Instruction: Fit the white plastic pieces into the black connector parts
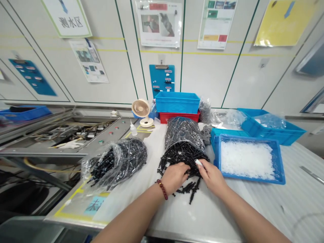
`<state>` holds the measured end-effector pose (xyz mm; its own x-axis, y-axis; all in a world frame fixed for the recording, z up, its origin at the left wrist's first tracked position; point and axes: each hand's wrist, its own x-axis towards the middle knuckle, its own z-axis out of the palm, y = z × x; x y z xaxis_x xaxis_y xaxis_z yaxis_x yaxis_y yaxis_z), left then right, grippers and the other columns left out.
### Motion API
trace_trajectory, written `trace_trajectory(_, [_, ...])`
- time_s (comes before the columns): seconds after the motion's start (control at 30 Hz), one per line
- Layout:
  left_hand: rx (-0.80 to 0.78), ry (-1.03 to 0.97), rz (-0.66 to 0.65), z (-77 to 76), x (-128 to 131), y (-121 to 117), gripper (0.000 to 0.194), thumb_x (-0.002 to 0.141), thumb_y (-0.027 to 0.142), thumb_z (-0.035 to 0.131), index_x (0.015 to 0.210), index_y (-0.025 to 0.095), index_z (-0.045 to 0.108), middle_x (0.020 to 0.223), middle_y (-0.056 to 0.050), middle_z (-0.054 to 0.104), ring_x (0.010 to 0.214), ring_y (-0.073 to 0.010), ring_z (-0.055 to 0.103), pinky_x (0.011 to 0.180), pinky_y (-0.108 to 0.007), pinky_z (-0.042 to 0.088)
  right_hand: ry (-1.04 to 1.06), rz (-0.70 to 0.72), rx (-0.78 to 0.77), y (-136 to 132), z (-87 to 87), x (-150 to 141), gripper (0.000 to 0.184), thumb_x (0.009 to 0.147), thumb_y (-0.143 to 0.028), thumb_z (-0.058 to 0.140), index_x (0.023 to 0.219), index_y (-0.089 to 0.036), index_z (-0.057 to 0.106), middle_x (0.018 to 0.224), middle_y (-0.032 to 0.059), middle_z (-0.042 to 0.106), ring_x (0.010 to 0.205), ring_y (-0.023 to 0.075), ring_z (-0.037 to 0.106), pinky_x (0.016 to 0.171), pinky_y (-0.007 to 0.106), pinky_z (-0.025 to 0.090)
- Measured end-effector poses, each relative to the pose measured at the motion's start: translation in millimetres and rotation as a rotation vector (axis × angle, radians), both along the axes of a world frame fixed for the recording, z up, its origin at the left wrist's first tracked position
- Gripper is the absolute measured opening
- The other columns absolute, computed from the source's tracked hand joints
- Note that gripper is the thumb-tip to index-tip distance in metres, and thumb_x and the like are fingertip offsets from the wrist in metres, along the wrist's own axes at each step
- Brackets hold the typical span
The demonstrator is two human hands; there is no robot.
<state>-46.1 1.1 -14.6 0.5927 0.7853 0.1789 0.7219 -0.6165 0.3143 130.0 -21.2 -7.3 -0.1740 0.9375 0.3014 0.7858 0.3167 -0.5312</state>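
While I watch from afar through the one head camera, two bare forearms reach up from 6 o'clock onto a pale worktop [278, 206]. At the centre, a heap of small black plastic parts [183, 158] spills from the mouth of a clear plastic bag [182, 133], with a few loose pieces lying nearer 6 o'clock. The left hand [175, 178], wearing a bead bracelet [162, 189], rests on the heap with its grip curled; I cannot tell whether it has hold of any parts. The right hand [212, 178] lies just beside it, its grip clamped on a small white piece [198, 163].

At 10 o'clock lies a second clear bag of black parts [115, 163]. At 2 o'clock, a blue tray [246, 159] holds a mound of small white pieces. At 12 o'clock, a blue crate [177, 103] sits on a red crate [177, 117], with a small desk fan [141, 108] just beside them. A steel control panel [101, 135] runs along 10 o'clock.
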Motion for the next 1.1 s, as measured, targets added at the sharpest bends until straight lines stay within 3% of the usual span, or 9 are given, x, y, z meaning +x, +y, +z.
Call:
trace_trajectory(0.13, [0.018, 0.114, -0.121, -4.8, 4, -2, 0.011, 0.084, 0.025, 0.053, 0.091, 0.019, 0.060, 0.083, -0.003, 0.057, 0.079, -0.0182, 0.056, 0.070, -0.024, 0.044, -0.008, 0.012, -0.014, 1, -2.9, 0, 0.029, 0.089, -0.034, 0.029, 0.093, -0.021, 0.054, 0.082, 0.0037, 0.063, 0.075, 0.0181, 0.058, 0.065, 0.026, 0.040])
trace_trajectory(0.23, [0.030, 0.128, -0.132, -4.8, 5, -5, 0.008, 0.084, 0.020, 0.051, 0.085, 0.016, 0.057, 0.084, -0.004, 0.056, 0.079, -0.0183, 0.056, 0.070, -0.025, 0.044, -0.008, 0.021, -0.008, 0, -2.6, 0, 0.028, 0.088, -0.034, 0.029, 0.091, -0.021, 0.053, 0.080, 0.0032, 0.062, 0.073, 0.0175, 0.057, 0.063, 0.025, 0.039])
trace_trajectory(0.37, [0.013, -0.122, -0.008, 1.9, -4, -4, 0.010, 0.086, 0.020, 0.046, 0.093, 0.016, 0.052, 0.093, -0.004, 0.055, 0.080, -0.0165, 0.055, 0.071, -0.025, 0.043, -0.025, 0.024, -0.015, -3, 2.3, 1, 0.026, 0.088, -0.034, 0.028, 0.082, -0.022, 0.051, 0.072, 0.0016, 0.059, 0.065, 0.0159, 0.054, 0.058, 0.024, 0.035])
trace_trajectory(0.43, [-0.064, -0.292, 0.060, 6.4, -9, -2, 0.012, 0.088, 0.019, 0.042, 0.095, 0.017, 0.051, 0.088, -0.003, 0.057, 0.076, -0.0145, 0.055, 0.070, -0.024, 0.043, -0.042, 0.025, -0.031, -5, 4.3, 2, 0.026, 0.088, -0.035, 0.028, 0.077, -0.022, 0.048, 0.065, 0.0002, 0.055, 0.060, 0.0151, 0.051, 0.055, 0.024, 0.032])
trace_trajectory(0.53, [-0.158, -0.474, 0.054, 11.7, -14, 0, 0.015, 0.089, 0.024, 0.040, 0.092, 0.017, 0.052, 0.076, 0.000, 0.060, 0.069, -0.0133, 0.055, 0.068, -0.023, 0.043, -0.060, 0.027, -0.040, -7, 5.2, 2, 0.028, 0.087, -0.037, 0.028, 0.070, -0.022, 0.043, 0.060, -0.0012, 0.051, 0.056, 0.0142, 0.047, 0.053, 0.023, 0.028])
trace_trajectory(0.7, [-0.094, -0.669, 0.013, 15.5, -14, 2, 0.019, 0.086, 0.029, 0.045, 0.086, 0.017, 0.059, 0.087, -0.004, 0.061, 0.084, -0.0165, 0.056, 0.078, -0.026, 0.043, -0.092, 0.025, -0.042, -7, 5.5, 3, 0.029, 0.086, -0.039, 0.030, 0.064, -0.021, 0.037, 0.058, -0.0018, 0.048, 0.054, 0.0134, 0.045, 0.052, 0.023, 0.025])
trace_trajectory(0.9, [-0.249, -0.767, 0.044, 14.1, -14, -2, 0.015, 0.082, 0.028, 0.051, 0.087, 0.015, 0.057, 0.078, -0.001, 0.059, 0.051, -0.0085, 0.050, 0.050, -0.019, 0.041, -0.147, 0.009, -0.061, -9, 8.3, 2, 0.027, 0.084, -0.036, 0.032, 0.062, -0.021, 0.037, 0.055, -0.0019, 0.048, 0.053, 0.0129, 0.044, 0.051, 0.023, 0.022])
trace_trajectory(1.1, [-0.172, -0.670, -0.053, 12.2, -14, -4, 0.017, 0.084, 0.029, 0.051, 0.084, 0.014, 0.059, 0.068, 0.000, 0.059, 0.048, -0.0078, 0.050, 0.053, -0.019, 0.042, -0.247, 0.001, -0.053, -10, 9.0, 0, 0.024, 0.082, -0.030, 0.036, 0.061, -0.020, 0.042, 0.057, -0.0012, 0.053, 0.055, 0.0128, 0.048, 0.051, 0.024, 0.021])
